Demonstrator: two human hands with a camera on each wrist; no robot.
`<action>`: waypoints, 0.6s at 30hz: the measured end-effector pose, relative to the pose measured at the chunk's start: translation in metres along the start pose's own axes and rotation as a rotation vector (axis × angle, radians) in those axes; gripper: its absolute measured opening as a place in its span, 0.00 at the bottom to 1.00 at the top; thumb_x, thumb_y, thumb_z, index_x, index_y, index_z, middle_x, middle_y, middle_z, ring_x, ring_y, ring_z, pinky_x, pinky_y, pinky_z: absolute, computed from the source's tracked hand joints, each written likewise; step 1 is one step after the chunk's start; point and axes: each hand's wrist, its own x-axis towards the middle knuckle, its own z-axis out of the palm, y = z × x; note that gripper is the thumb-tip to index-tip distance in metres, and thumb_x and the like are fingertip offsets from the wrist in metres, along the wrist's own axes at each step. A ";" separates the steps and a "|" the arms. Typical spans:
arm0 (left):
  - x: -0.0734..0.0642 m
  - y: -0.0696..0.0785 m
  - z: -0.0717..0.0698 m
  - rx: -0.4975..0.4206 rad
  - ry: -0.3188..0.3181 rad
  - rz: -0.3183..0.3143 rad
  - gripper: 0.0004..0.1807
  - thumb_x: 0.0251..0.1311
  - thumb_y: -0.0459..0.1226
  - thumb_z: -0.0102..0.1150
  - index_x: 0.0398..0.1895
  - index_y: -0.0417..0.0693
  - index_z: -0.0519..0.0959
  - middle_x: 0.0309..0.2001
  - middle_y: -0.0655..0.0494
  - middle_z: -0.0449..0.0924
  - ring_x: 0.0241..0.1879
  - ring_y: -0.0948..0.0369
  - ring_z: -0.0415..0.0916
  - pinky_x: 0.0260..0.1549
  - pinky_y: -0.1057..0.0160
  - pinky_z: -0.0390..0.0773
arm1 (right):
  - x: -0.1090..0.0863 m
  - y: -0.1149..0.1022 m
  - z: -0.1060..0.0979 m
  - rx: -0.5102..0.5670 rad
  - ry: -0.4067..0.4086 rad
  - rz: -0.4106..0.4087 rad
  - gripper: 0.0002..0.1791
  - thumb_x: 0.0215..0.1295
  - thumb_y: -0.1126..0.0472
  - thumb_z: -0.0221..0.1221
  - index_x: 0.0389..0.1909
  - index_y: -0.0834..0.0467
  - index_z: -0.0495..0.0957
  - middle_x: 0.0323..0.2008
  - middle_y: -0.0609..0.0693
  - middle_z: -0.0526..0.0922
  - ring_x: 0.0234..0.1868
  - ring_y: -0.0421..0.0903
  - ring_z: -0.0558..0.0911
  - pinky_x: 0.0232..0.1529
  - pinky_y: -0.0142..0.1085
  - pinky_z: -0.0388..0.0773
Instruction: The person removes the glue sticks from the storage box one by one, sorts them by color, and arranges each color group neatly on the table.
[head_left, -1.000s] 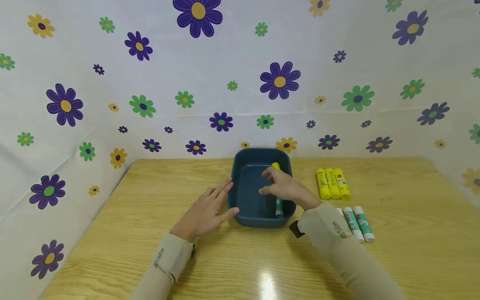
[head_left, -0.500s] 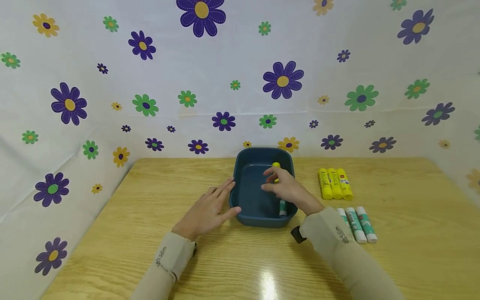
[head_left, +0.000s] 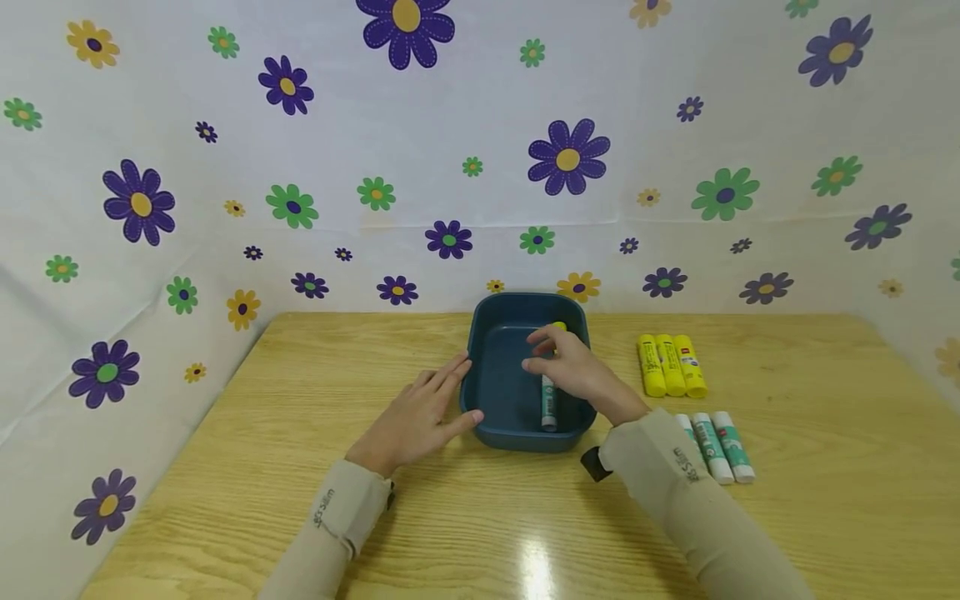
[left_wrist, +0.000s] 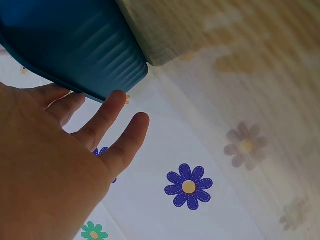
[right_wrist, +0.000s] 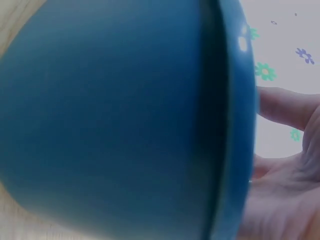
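Note:
A dark blue plastic bin [head_left: 495,392] stands near the back of the table. My left hand [head_left: 416,421] lies against its left side, fingertips touching the rim, the fingers mostly straight. Over the bin's right half hovers my right hand [head_left: 577,367], thumb and fingers loosely bent and apart, with nothing visible between them. Below it, a teal-and-white glue stick [head_left: 549,408] lies on the bin floor, its far end hidden by the hand. A yellow glue stick [head_left: 559,327] shows behind the right fingers, mostly covered. In the right wrist view, the bin wall [right_wrist: 110,120] hides the fingertips.
Three yellow glue sticks [head_left: 671,367] lie side by side on the wooden table [head_left: 330,350], right of the bin. Nearer me are teal-and-white glue sticks [head_left: 712,448], partly behind the right sleeve [head_left: 667,467]. A flowered white sheet [head_left: 480,108] hangs behind the table.
The teal-and-white glue stick in the bin has shifted left, and the yellow one a little right. My right hand stays over them; the left hand stays at the rim.

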 end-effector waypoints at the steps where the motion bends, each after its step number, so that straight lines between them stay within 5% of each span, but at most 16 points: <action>1: 0.000 0.000 0.000 0.001 0.000 -0.003 0.44 0.73 0.60 0.47 0.81 0.44 0.51 0.81 0.53 0.45 0.74 0.41 0.56 0.71 0.38 0.57 | 0.000 0.001 0.000 0.017 0.006 0.011 0.25 0.75 0.64 0.56 0.67 0.71 0.65 0.61 0.70 0.71 0.55 0.63 0.77 0.54 0.52 0.79; 10: 0.000 0.000 0.001 0.000 0.005 -0.001 0.45 0.73 0.60 0.48 0.81 0.44 0.52 0.81 0.53 0.45 0.73 0.41 0.57 0.70 0.38 0.57 | 0.006 0.009 0.009 0.214 -0.057 0.188 0.30 0.76 0.62 0.54 0.72 0.69 0.56 0.65 0.69 0.67 0.64 0.64 0.72 0.57 0.57 0.78; 18: 0.001 0.000 0.001 0.003 0.004 -0.004 0.45 0.73 0.61 0.47 0.81 0.44 0.52 0.82 0.54 0.44 0.74 0.42 0.56 0.70 0.38 0.57 | 0.012 0.011 0.020 0.378 -0.118 0.224 0.30 0.78 0.61 0.52 0.73 0.68 0.55 0.69 0.70 0.65 0.67 0.66 0.70 0.55 0.55 0.79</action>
